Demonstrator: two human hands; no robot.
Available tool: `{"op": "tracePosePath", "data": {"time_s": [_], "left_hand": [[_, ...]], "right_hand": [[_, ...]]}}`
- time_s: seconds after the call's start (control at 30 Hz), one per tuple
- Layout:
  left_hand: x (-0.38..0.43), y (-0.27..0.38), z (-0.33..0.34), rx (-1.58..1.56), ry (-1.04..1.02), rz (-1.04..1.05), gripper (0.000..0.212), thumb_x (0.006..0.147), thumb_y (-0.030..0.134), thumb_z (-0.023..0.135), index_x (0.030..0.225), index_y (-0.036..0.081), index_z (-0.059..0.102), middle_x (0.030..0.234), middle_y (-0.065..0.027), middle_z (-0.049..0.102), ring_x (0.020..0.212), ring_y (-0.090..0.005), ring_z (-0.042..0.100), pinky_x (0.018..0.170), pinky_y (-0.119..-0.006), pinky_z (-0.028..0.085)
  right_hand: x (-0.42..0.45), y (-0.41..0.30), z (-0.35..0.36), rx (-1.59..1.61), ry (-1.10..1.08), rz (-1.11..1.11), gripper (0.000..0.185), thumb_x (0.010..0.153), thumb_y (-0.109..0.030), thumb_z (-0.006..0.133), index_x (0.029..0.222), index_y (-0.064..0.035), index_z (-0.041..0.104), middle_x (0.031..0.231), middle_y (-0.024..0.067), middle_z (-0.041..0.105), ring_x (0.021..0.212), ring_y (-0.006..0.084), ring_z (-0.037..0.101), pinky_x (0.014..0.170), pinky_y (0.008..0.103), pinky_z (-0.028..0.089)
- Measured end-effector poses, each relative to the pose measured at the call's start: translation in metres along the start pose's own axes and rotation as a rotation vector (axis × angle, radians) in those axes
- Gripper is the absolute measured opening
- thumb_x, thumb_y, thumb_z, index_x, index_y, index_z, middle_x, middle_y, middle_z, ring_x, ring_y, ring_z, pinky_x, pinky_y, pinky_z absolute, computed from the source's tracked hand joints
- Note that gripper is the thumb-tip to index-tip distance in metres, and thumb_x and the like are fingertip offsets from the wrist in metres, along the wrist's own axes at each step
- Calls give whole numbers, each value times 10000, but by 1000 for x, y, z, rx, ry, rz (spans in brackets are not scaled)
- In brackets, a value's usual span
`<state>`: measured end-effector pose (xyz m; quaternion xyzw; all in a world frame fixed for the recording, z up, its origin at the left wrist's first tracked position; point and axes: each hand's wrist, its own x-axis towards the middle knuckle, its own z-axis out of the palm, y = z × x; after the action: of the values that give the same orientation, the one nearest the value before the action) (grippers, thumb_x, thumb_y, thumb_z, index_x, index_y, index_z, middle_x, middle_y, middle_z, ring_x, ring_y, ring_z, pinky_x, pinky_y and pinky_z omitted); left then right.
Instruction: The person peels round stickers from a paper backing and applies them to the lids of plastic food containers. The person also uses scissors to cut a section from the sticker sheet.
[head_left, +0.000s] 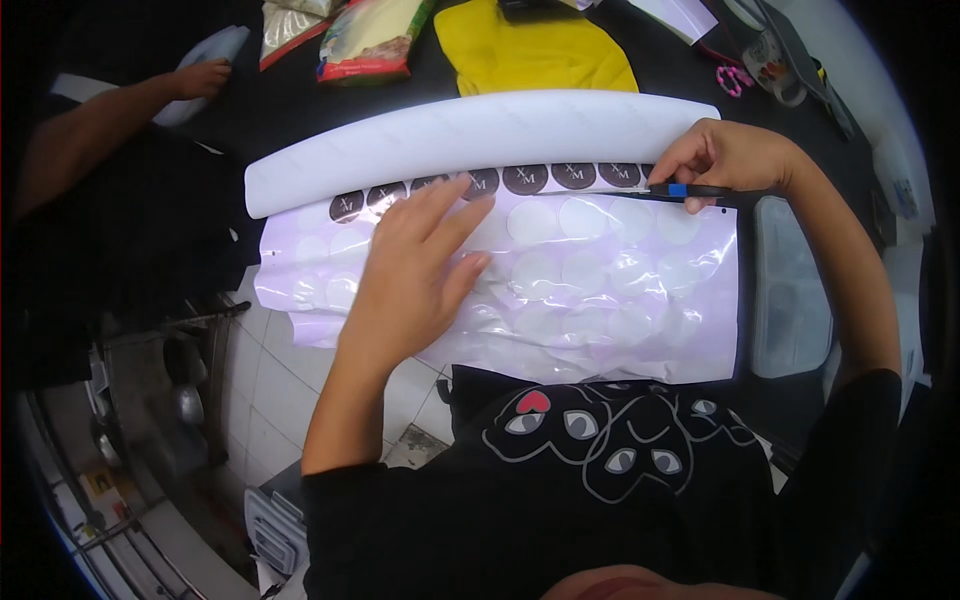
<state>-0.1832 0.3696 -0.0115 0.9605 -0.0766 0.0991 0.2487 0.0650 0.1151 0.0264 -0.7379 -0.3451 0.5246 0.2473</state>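
Note:
A glossy sticker backing sheet, pale purple with round gaps, lies before me on the dark table. Along its far side runs a row of round dark stickers beside the rolled white part of the sheet. My right hand is closed on a black and blue handled cutter, its metal tip pointing left at the lower edge of the sticker row. My left hand is over the left half of the sheet with fingers spread, fingertips near the stickers; whether it touches the sheet is not clear.
Beyond the roll lie a yellow cloth and printed food bags. A clear plastic container sits at the right, with a pink beaded band farther back. Another person's hand is at the upper left, beside plastic.

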Motion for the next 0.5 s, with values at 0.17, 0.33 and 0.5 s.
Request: {"op": "tracePosePath", "data": {"time_s": [0.17,0.33,0.5], "left_hand": [[2,11,34,46,-70,-146,577,747,291,716,1271,133,532,1400,-121,416,1322,-341,329,1063,-561,215],[0,5,40,-30,-93,-122,582,689,335,758,1235,225,591,1436,-92,381,1366,-324,269,1080,-592,109],[-2,0,41,-91,-80,-87,526,646,331,783,1150,262,654,1436,-85,389,1364,-309,284,1080,-589,86]], "right_hand": [[3,0,0,83,-47,49,471,631,-70,816,1073,-16,664,766,24,658,646,69,571,617,186,446],[6,-1,-3,81,-78,82,505,618,-74,828,1087,-11,651,768,-1,632,639,59,542,607,181,432],[9,-4,0,162,-69,62,525,596,-92,845,1079,-16,654,724,-34,579,619,56,491,576,190,400]]}}
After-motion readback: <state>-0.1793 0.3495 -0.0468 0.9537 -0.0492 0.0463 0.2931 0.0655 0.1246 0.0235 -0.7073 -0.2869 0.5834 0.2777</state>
